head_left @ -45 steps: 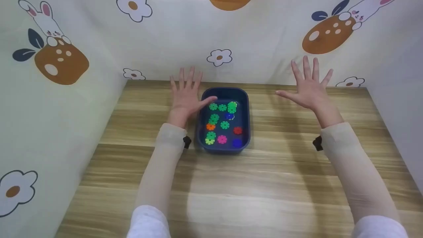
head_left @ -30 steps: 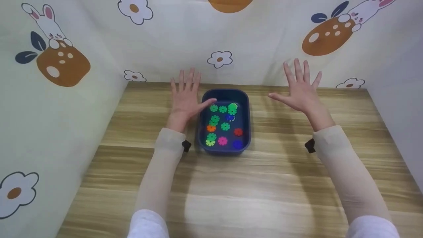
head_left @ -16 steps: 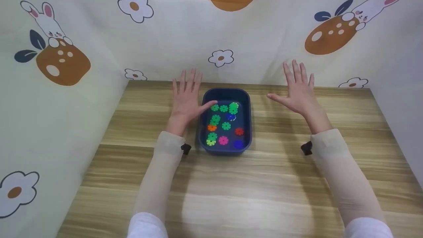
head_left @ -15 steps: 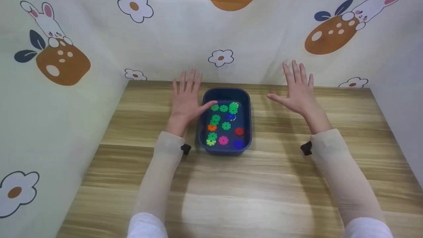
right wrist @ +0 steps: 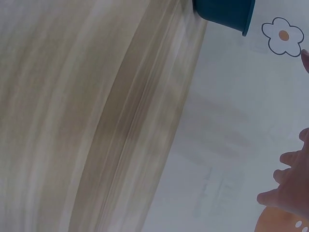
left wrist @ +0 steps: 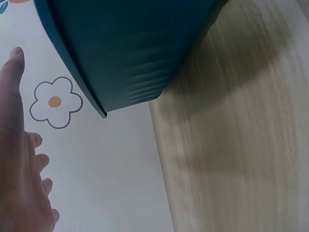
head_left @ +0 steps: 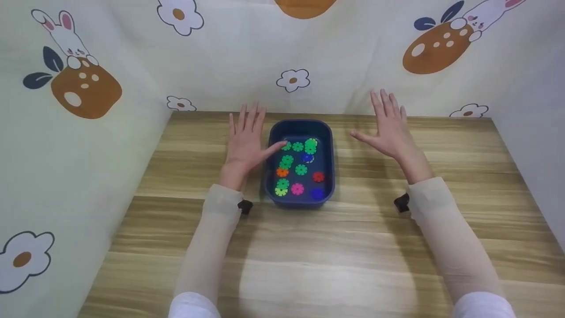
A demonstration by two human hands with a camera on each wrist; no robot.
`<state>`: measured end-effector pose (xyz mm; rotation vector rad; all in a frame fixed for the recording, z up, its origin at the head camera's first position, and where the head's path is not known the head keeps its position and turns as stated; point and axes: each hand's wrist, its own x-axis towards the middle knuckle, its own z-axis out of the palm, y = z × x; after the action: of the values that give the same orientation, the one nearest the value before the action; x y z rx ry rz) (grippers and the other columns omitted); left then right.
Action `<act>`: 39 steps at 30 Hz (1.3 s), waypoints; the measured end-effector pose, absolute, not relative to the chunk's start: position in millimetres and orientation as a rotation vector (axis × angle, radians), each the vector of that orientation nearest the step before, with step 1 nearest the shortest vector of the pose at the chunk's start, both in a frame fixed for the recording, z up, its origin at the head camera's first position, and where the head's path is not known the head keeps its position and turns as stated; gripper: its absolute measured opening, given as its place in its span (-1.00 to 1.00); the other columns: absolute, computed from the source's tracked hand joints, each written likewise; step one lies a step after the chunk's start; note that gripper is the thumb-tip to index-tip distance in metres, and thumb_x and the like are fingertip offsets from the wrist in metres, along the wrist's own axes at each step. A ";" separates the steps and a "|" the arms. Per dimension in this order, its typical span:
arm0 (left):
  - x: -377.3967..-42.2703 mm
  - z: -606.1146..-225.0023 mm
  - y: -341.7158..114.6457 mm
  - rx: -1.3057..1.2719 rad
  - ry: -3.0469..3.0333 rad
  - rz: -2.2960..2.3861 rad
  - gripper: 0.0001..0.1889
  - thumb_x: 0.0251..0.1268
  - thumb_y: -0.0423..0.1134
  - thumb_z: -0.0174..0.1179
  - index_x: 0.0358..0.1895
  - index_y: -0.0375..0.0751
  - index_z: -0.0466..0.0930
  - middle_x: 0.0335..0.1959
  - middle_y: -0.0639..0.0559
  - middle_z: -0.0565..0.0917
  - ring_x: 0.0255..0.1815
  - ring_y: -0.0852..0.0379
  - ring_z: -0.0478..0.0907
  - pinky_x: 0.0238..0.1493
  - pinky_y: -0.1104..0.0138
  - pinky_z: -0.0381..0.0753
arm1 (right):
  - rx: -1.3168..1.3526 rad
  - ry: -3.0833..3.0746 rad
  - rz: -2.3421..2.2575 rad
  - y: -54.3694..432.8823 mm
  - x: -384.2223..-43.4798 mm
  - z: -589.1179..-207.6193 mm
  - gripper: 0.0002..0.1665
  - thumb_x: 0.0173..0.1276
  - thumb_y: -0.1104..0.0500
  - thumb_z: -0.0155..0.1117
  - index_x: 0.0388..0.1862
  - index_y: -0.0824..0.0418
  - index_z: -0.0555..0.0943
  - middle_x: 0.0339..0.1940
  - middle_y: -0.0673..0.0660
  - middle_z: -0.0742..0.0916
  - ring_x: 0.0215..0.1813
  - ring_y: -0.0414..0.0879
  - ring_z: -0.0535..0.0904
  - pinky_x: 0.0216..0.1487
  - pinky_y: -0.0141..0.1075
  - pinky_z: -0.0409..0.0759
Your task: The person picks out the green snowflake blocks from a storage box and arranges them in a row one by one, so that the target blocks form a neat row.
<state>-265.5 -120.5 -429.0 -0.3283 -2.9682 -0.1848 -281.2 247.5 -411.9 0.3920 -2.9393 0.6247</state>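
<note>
A dark blue rectangular tub (head_left: 300, 202) stands on the table with several small flower-shaped plastic discs inside, green, yellow, orange, pink, red and blue. One pink disc (head_left: 297, 189) lies near its front end. My left hand (head_left: 245, 143) is beside the tub's left wall, fingers straight and spread, its thumb reaching over the rim above the discs. In the left wrist view the tub's outer wall (left wrist: 120, 53) appears close to that hand, apart from the palm. To the right of the tub, my right hand (head_left: 392, 132) hovers with straight fingers and thumb out, holding nothing.
The wood-grain table (head_left: 309, 260) meets a pale cloth backdrop (head_left: 344, 53) printed with flowers, rabbits and orange fruit at the back and left. A plain pale wall (head_left: 529, 119) borders the right side. Small dark devices (head_left: 401, 202) sit at both wrists.
My right hand has moved left toward the tub and a little nearer to me. My left hand has drawn slightly back toward me. The tub and discs have stayed in place.
</note>
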 end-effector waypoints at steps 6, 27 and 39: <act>-257.9 -433.5 -124.0 -0.345 -2.960 -0.227 0.14 0.12 0.67 -0.23 0.64 0.07 -0.28 0.69 0.00 -0.18 0.69 -0.12 -0.28 0.63 -0.16 -0.42 | 0.411 -2.922 0.675 244.2 -277.2 -414.0 0.33 0.20 -0.45 0.27 0.67 0.02 -0.22 0.69 0.23 -0.05 0.68 0.22 -0.26 0.61 0.30 -0.28; -229.7 -438.9 -125.1 -0.434 -3.015 -0.408 0.09 0.19 0.55 -0.04 0.63 -0.04 -0.12 0.67 -0.06 -0.05 0.68 -0.06 -0.16 0.66 -0.08 -0.31 | 0.483 -2.906 0.766 223.2 -267.9 -422.5 0.34 0.17 -0.34 0.40 0.67 0.05 -0.17 0.68 0.21 0.05 0.67 0.19 -0.10 0.64 0.17 -0.05; -218.5 -449.4 -130.0 -0.482 -3.033 -0.560 0.11 0.14 0.48 0.13 0.61 -0.11 -0.05 0.64 -0.09 0.05 0.65 -0.08 -0.03 0.66 -0.08 -0.12 | 0.575 -2.885 0.752 207.9 -262.6 -428.7 0.32 0.18 -0.30 0.42 0.66 0.12 -0.12 0.65 0.26 0.10 0.66 0.18 -0.02 0.63 0.13 0.07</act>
<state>-218.5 -130.0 -449.4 -0.4822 -3.0334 -0.5600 -262.6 207.9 -428.7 0.5751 -2.8846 0.7523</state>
